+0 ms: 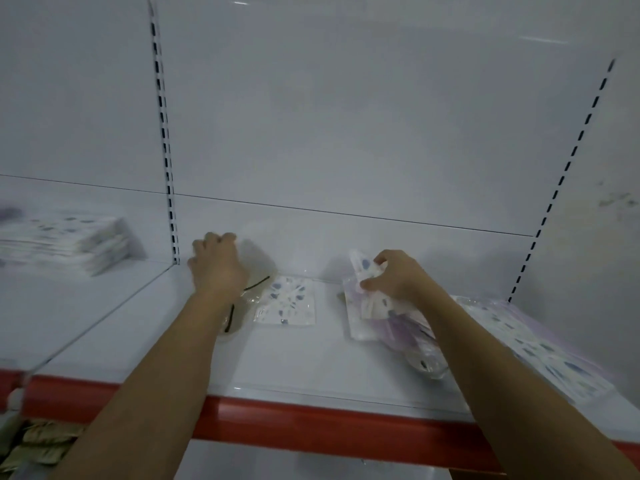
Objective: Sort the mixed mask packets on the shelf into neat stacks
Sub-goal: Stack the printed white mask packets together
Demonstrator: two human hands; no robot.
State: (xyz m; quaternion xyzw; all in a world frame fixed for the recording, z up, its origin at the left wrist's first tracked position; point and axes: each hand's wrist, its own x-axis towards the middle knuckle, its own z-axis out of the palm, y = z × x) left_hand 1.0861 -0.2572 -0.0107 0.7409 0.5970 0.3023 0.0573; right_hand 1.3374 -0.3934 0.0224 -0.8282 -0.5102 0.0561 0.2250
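**Both hands on the packets, open shelf between them**

Nearest, the red front lip (311, 424) runs along the edge of the white shelf (294, 362), with both forearms crossing over it. Below the lip at lower left, brownish packets (41, 445) lie on a lower level. A wide bare strip of shelf sits between the two arms, from the lip back to the spotted packet.

On the right, a row of spotted packets (540, 344) lies flat, reaching close to the shelf's front edge. Just left of it, the right hand (391, 275) has its fingers curled round a bunch of mixed packets (370, 306), white-spotted and purple ones, lifted at the top and resting on the shelf below.

A single spotted packet (287, 301) lies flat mid-shelf, apart from the bunch. Touching its left edge is a clear packet (252, 271) with black loops; the left hand (216, 265) rests on it, fingers bent over its far end near the slotted upright (166, 168).

Farther left, beyond the upright, a neat stack (72, 242) stands on the neighbouring shelf. Behind everything rises the plain white back panel (346, 116).
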